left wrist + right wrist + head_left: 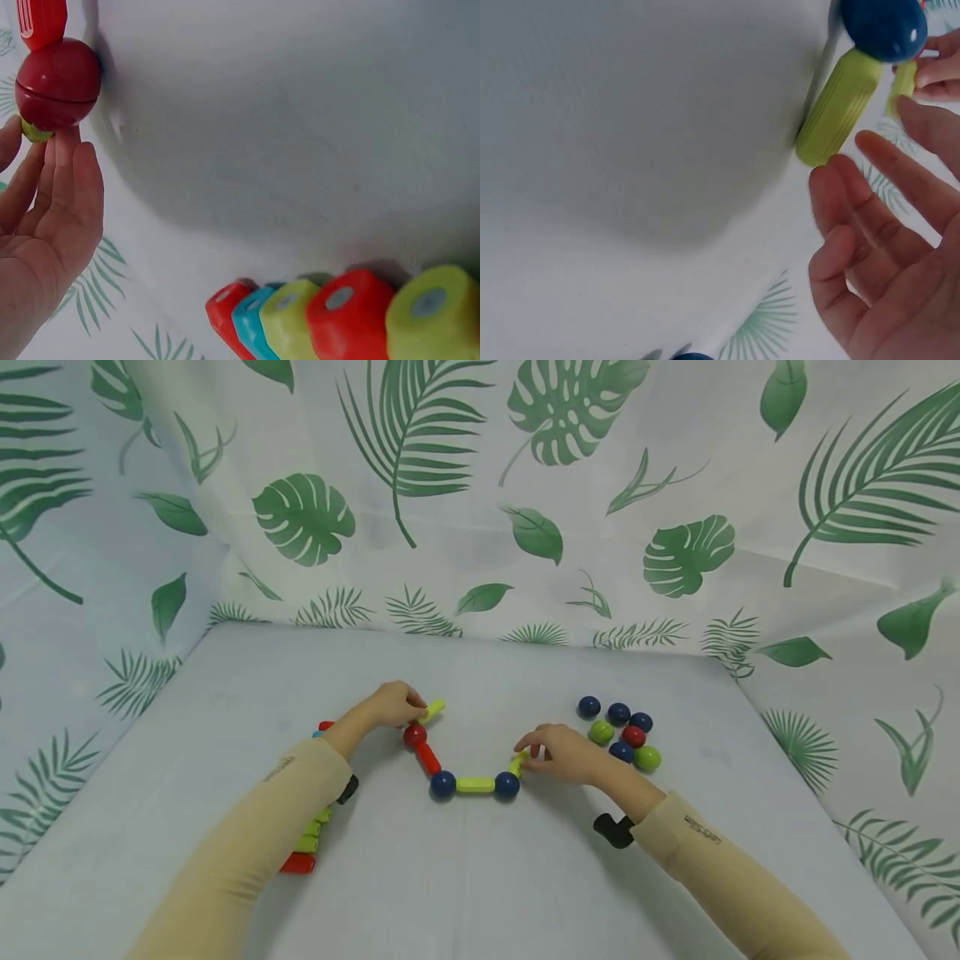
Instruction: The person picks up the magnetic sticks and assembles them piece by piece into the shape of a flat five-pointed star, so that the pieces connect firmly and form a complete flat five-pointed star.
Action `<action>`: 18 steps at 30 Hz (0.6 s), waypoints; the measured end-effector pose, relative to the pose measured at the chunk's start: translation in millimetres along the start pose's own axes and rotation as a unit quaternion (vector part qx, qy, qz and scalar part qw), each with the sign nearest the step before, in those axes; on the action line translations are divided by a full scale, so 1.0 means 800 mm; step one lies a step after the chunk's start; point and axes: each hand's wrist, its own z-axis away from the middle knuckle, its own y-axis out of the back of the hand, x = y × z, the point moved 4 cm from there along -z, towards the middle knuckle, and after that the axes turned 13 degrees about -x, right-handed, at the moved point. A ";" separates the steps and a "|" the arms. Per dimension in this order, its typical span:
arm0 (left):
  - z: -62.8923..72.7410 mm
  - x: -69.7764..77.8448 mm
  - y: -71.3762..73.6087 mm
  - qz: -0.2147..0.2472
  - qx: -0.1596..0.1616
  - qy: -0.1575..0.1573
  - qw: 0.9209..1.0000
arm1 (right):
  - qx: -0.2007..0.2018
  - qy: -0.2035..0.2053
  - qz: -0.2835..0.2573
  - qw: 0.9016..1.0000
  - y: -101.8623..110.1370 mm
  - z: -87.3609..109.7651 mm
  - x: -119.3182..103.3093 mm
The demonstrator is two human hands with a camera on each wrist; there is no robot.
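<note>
My left hand (pixel 395 704) pinches a yellow-green building rod (pixel 432 711) beside a red ball (pixel 415 735). In the left wrist view that red ball (pixel 58 84) hides most of the rod. A red rod (pixel 428 758) joins the red ball to a blue ball (pixel 443 786), and a yellow-green rod (pixel 476 785) links this to another blue ball (pixel 507 786). From the latter, one more yellow-green rod (pixel 840 107) sticks out. My right hand (pixel 900 255) has its fingers loosely spread, fingertips right at that rod's free end.
Several loose blue, green and red balls (pixel 633 737) lie on the table (pixel 480 893) to the right. A row of red, blue and yellow-green rods (pixel 349 307) lies at left, partly behind my left sleeve (pixel 255 827). Leaf-printed cloth (pixel 465 552) hangs round the back and sides.
</note>
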 end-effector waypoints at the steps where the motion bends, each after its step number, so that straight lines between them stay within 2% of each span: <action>1: -0.001 0.000 -0.001 0.000 0.003 0.004 1.000 | 0.000 0.009 -0.006 1.000 -0.001 0.001 -0.002; 5: -0.003 0.001 -0.004 -0.004 0.010 0.013 1.000 | -0.011 0.052 -0.034 0.998 -0.007 0.001 -0.014; 9: -0.005 0.002 -0.006 -0.023 0.011 0.014 1.000 | -0.026 0.080 -0.037 0.996 -0.014 0.001 -0.023; 18: -0.003 0.006 -0.011 -0.052 0.009 0.011 0.999 | -0.026 0.076 -0.025 0.996 -0.020 0.000 -0.027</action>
